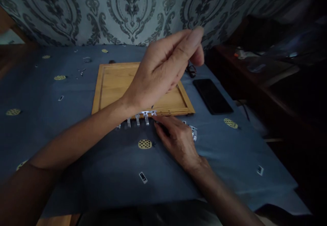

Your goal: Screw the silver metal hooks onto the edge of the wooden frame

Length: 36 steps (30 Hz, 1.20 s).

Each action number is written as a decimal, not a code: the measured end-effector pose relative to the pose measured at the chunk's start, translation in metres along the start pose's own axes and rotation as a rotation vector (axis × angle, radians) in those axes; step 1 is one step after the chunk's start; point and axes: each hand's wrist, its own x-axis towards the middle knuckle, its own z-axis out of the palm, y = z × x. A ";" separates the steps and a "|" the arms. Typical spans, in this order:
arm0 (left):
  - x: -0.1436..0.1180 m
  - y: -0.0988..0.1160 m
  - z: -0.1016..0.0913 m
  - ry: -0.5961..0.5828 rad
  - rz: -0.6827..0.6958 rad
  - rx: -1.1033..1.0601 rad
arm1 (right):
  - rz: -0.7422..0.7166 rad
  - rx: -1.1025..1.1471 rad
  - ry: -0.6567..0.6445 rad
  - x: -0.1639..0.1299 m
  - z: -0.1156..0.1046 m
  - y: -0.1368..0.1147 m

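Note:
My left hand (166,62) is raised over a wooden board with a raised frame (114,79). Its thumb presses against the curled fingers; whatever they may hold is hidden. Along the board's near edge sits a row of small silver metal hooks (138,118), their legs hanging down, partly covered by my left forearm. At the right end of that row my right hand (178,137) has its thumb and fingertips closed on a metal hook (153,112), of which only the top plate shows. Small dark holes mark the edge to its right.
More silver metal pieces (194,133) lie just beyond my right hand. A black phone (212,96) rests right of the board, near dark-framed glasses (191,70). Small metal bits (81,71) are at the back left. A blue patterned cloth (107,181) covers the table.

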 end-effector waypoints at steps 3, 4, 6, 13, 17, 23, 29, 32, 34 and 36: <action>0.000 -0.002 0.000 0.005 -0.019 -0.020 | -0.003 0.001 0.006 0.000 0.000 -0.001; 0.000 -0.003 0.000 0.009 -0.030 -0.023 | -0.006 0.009 0.008 0.000 0.000 -0.001; 0.000 -0.005 0.002 0.020 -0.055 -0.025 | -0.014 0.025 0.014 0.001 0.000 -0.001; -0.003 -0.014 0.005 0.042 -0.104 0.003 | -0.003 0.017 -0.002 0.000 0.000 -0.001; -0.003 -0.018 0.004 0.026 -0.076 -0.029 | -0.005 0.023 -0.006 0.001 -0.001 -0.001; -0.003 -0.025 0.003 0.018 -0.049 -0.043 | -0.001 0.026 -0.004 0.001 -0.001 -0.001; -0.003 -0.028 0.004 -0.025 -0.021 -0.021 | 0.012 0.028 -0.005 0.000 -0.001 -0.001; -0.004 -0.027 0.006 -0.052 -0.026 -0.013 | 0.013 0.024 -0.009 0.001 -0.001 -0.002; -0.004 -0.027 0.006 -0.065 -0.012 -0.015 | 0.021 0.017 -0.011 0.001 -0.002 -0.002; -0.004 -0.028 0.007 -0.078 -0.005 -0.015 | 0.027 0.013 -0.011 0.001 -0.001 -0.003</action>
